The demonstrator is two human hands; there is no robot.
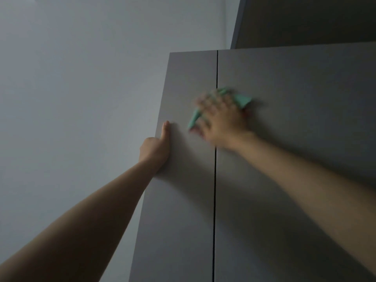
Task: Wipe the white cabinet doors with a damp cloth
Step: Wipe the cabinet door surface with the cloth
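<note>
Head view: the left hand (157, 146) grips the outer edge of the left cabinet door (183, 190), thumb on its face. The blurred right hand (220, 119) presses a green cloth (243, 99) against the door faces near the seam (215, 180), fingers spread flat over it.

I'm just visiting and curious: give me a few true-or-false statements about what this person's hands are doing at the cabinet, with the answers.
1. The right hand presses a green cloth against the cabinet doors. True.
2. The left hand holds a spray bottle. False: it grips the outer edge of the left door.
3. The right hand is sharp and still. False: it is blurred.
4. A dark gap runs between the two doors. True.
5. The cloth lies near the doors' bottom. False: it is up near their top.
</note>
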